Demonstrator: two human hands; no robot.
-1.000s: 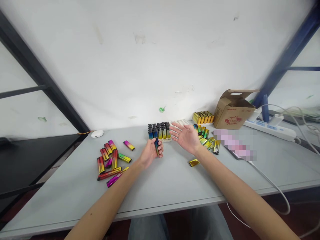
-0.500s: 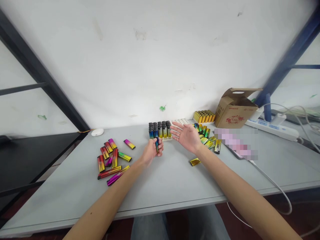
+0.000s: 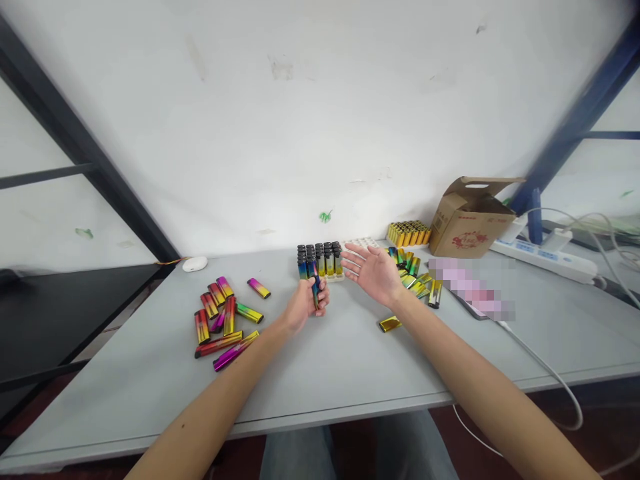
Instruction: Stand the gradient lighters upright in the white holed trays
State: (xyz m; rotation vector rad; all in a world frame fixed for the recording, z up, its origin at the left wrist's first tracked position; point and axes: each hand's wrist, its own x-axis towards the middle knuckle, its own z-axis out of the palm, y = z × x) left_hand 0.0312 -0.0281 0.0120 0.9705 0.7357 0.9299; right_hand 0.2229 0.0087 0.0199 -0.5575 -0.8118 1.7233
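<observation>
My left hand (image 3: 303,305) is closed around a dark blue metallic lighter (image 3: 315,291), held upright in front of the white rack. My right hand (image 3: 376,274) is open, palm turned up and fingers spread, with nothing in it. Between and behind the hands, upright lighters with black tops (image 3: 330,257) stand in rows in a white rack (image 3: 336,279). A second white rack (image 3: 361,244) shows partly behind my right fingers. Loose green and gold lighters (image 3: 416,285) lie beyond my right wrist, and one gold lighter (image 3: 390,324) lies beside that forearm.
To the left lies a pile of red, purple and yellow lighters (image 3: 229,316). A tray of yellow lighters (image 3: 409,233) stands by an open cardboard box (image 3: 470,230). A phone (image 3: 473,287) with a white cable, a power strip (image 3: 545,260) and a white case (image 3: 195,265) are on the table.
My left hand has shifted very slightly to the right with the blue lighter still in it. The right hand stays open in nearly the same place.
</observation>
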